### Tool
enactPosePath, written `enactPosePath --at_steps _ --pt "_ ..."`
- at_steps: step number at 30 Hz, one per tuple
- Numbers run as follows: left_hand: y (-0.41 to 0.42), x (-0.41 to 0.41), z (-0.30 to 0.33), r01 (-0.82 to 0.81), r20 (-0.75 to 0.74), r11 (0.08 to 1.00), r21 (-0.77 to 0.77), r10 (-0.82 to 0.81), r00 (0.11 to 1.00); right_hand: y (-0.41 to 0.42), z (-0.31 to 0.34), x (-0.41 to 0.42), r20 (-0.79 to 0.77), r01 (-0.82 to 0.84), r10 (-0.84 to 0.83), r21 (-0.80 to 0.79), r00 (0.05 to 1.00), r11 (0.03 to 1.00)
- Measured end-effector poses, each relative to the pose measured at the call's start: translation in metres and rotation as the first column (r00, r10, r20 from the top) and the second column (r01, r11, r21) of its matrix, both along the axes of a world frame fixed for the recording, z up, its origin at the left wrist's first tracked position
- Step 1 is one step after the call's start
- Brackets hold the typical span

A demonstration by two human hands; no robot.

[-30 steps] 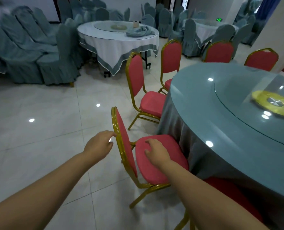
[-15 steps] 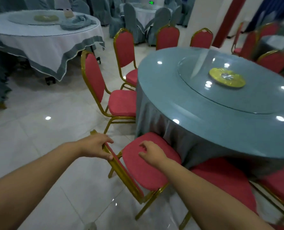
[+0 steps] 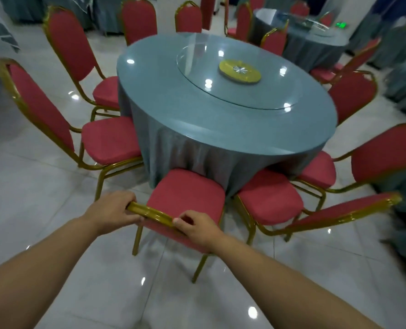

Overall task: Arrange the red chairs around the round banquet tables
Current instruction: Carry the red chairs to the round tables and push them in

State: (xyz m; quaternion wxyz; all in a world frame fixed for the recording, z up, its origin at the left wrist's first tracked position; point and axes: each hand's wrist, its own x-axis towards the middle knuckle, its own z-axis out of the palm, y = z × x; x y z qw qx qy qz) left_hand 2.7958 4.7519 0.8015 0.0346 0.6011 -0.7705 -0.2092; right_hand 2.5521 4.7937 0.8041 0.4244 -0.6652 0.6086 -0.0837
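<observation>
Gripping the gold metal top rail of the nearest red padded chair (image 3: 185,198), both hands act together: the left hand (image 3: 111,210) curls its fingers over the left end of the rail, and the right hand (image 3: 197,229) pinches the rail further right, thumb on top. Each grip is closed on that chair's backrest. The chair stands on the glossy white tiled floor (image 3: 43,186), seat facing the round desk (image 3: 221,119), with the front edge of the seat touching the hanging grey-blue cloth.

The round desk carries a clear glass turntable (image 3: 240,91) with a yellow disc (image 3: 240,71) at its centre.

Further red chairs with gold frames ring the desk. One chair to the left (image 3: 111,138) has its seat against the cloth; another behind it (image 3: 71,43) stands near the desk edge. A chair just right of the held one (image 3: 268,195) sits close beside it, seat partly under the cloth. Another chair on the right (image 3: 385,155) faces the desk. A second round desk (image 3: 316,46) stands well apart at the rear right; details there are blurred.
</observation>
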Motion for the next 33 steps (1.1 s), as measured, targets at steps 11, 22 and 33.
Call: enactPosePath --at_steps 11,22,33 --pt "0.067 -0.001 -0.020 -0.096 -0.009 0.987 -0.132 0.096 0.995 0.048 -0.019 -0.007 -0.337 -0.093 0.038 -0.151 0.941 0.984" --pt "0.026 -0.008 -0.023 -0.111 -0.092 0.993 -0.044 0.107 0.990 0.019 -0.020 -0.007 -0.414 0.018 -0.087 -0.169 0.906 0.985" --pt "-0.029 0.010 -0.030 0.027 -0.134 1.000 -0.008 -0.028 0.991 -0.005 -0.018 0.027 -0.560 0.258 -0.387 -0.297 0.733 0.919"
